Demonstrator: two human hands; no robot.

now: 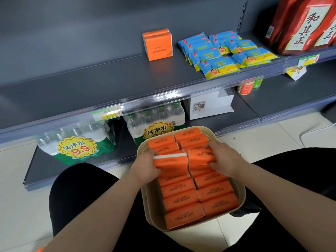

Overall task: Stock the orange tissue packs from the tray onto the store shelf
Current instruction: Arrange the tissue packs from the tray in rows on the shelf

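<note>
The left grip [145, 167] is holding a raised orange pack [171, 163] in the left row of the near tray [241, 180]. The right grip [224, 157] is pinching the neighbour pack [201, 156]. Lifting both straight up, clear of the rim, is looking wisest, then standing them beside the shelved packs [157, 44] on the far shelf [81, 82].

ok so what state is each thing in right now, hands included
left hand, grips the left pack
right hand, grips the right pack
left pack, lifted partly out of its row
right pack, tilted up from its row
tray, nearly full, two rows of orange packs
shelved orange packs, upright on the shelf
blue packets, lying flat, overlapping
</note>
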